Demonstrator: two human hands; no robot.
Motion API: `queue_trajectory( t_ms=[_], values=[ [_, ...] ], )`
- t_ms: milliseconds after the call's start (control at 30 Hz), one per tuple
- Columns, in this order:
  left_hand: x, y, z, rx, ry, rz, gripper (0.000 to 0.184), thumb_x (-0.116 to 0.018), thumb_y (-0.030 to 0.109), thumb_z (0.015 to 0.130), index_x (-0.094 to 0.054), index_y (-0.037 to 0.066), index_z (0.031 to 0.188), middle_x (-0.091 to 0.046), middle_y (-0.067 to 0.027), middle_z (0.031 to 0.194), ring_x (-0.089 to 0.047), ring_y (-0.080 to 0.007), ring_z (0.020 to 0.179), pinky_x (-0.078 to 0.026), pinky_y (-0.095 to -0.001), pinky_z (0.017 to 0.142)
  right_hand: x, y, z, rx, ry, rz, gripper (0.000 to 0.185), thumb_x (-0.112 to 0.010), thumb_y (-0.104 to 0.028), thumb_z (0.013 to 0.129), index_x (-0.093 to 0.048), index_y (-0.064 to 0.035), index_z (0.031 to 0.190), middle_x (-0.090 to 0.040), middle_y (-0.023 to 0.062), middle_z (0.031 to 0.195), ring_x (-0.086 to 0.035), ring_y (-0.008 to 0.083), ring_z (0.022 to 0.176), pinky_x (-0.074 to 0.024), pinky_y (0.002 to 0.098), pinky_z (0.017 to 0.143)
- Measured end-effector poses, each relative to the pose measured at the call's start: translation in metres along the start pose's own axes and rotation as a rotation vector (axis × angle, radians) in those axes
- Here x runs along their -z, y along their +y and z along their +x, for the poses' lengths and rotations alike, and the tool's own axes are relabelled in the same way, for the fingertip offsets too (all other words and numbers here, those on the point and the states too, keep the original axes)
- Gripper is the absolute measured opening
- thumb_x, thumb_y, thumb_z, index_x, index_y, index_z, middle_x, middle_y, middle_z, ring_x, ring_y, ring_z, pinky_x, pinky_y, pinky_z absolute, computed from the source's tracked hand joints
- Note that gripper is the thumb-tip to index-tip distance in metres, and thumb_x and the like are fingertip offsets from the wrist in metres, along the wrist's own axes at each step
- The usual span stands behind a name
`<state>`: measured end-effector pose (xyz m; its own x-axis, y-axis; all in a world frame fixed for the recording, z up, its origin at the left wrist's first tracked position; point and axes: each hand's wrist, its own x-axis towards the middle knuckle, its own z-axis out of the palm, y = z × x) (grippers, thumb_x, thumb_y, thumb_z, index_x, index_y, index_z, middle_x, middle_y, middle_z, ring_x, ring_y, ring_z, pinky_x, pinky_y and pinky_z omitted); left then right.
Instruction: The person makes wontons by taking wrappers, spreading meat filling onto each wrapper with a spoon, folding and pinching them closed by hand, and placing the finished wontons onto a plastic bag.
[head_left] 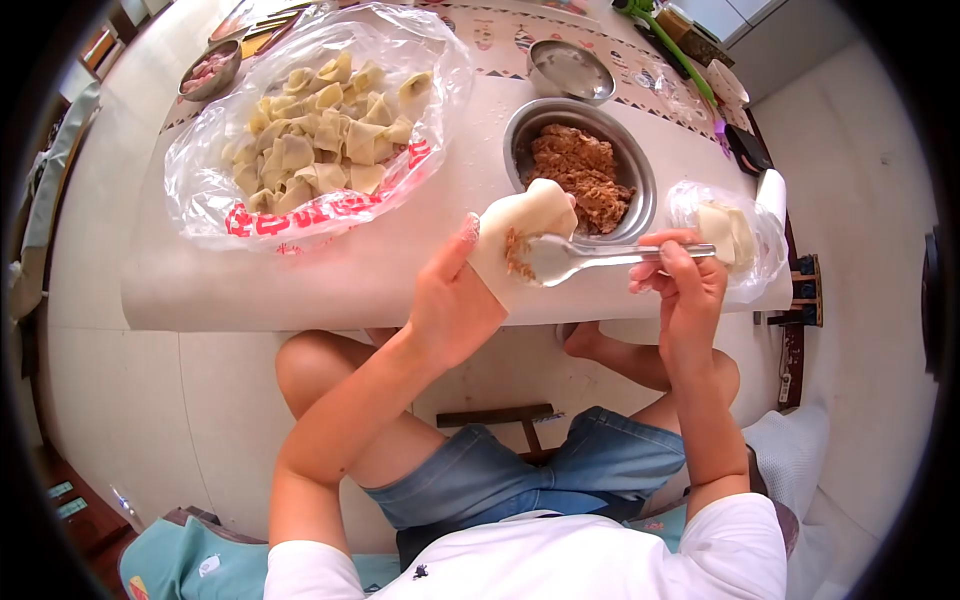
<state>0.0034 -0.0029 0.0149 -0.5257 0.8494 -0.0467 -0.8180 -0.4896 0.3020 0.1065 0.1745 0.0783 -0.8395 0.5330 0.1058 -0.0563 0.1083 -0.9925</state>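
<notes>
My left hand (455, 305) holds a pale wonton wrapper (530, 215) spread out over the near edge of the table. My right hand (685, 280) grips a metal spoon (620, 254) by its handle, with the bowl of the spoon against the wrapper. A small dab of brown meat filling (519, 255) lies on the wrapper beside the spoon's tip. Just beyond the wrapper stands a metal bowl (645, 165) with more minced filling (585, 170) in it. A stack of wrappers (727, 237) in a clear plastic bag is close to my right hand.
Folded wontons (325, 140) are heaped on a clear plastic bag (200, 195) with red print at the left. Farther back are an empty metal bowl (571, 70) and a small bowl (211, 72) of pinkish meat. A green-handled object (680, 60) lies at the far right.
</notes>
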Motion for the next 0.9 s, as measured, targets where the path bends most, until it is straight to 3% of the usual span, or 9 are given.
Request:
queue_trajectory(
  t_ms=[200,400,533,667,900],
  values=[
    [0.0,-0.003,0.002,-0.011,-0.047,0.012,0.065,-0.027,0.046,0.093,-0.022,0.002,0.14,-0.03,-0.0109,0.144,-0.03,-0.0228,0.131,-0.022,-0.0386,0.108,0.0,0.007,-0.005,-0.044,-0.089,-0.046,0.022,-0.046,-0.013,0.089,-0.062,0.0025,0.089,-0.062,0.0072,0.067,-0.059,0.0094,0.06,-0.0482,0.0209,0.057],
    [-0.007,0.012,0.005,-0.159,-0.07,-0.059,0.065,-0.028,0.043,0.093,-0.02,-0.003,0.14,-0.026,-0.0144,0.145,-0.027,-0.0255,0.133,-0.02,-0.0383,0.109,0.012,-0.009,-0.007,0.229,0.02,-0.182,0.021,-0.045,-0.009,0.09,-0.062,0.0029,0.089,-0.062,0.0077,0.071,-0.059,0.0103,0.06,-0.0477,0.0218,0.057],
    [-0.005,0.009,0.005,-0.099,-0.077,-0.048,0.065,-0.028,0.042,0.093,-0.02,-0.003,0.139,-0.025,-0.0156,0.145,-0.026,-0.0262,0.134,-0.02,-0.0384,0.11,0.009,-0.014,0.0,0.295,0.044,0.017,0.02,-0.047,-0.011,0.091,-0.061,0.0034,0.09,-0.063,0.0083,0.078,-0.061,0.0115,0.063,-0.0492,0.023,0.058],
    [-0.008,0.003,0.003,-0.019,-0.118,-0.024,0.064,-0.029,0.041,0.094,-0.021,-0.003,0.139,-0.027,-0.0155,0.144,-0.028,-0.0266,0.133,-0.021,-0.0385,0.109,-0.004,0.005,0.014,0.065,-0.062,0.068,0.022,-0.048,-0.014,0.091,-0.061,0.003,0.09,-0.063,0.0092,0.082,-0.062,0.0121,0.066,-0.0507,0.0233,0.058],
    [0.004,0.004,-0.001,0.021,-0.024,-0.01,0.06,-0.026,0.043,0.095,-0.029,-0.001,0.137,-0.036,-0.0123,0.139,-0.037,-0.0246,0.127,-0.026,-0.0379,0.106,0.011,-0.008,0.017,0.343,0.0,-0.236,0.019,-0.047,-0.008,0.089,-0.061,0.0039,0.089,-0.062,0.0093,0.086,-0.062,0.0122,0.064,-0.0487,0.0223,0.058]
  ],
)
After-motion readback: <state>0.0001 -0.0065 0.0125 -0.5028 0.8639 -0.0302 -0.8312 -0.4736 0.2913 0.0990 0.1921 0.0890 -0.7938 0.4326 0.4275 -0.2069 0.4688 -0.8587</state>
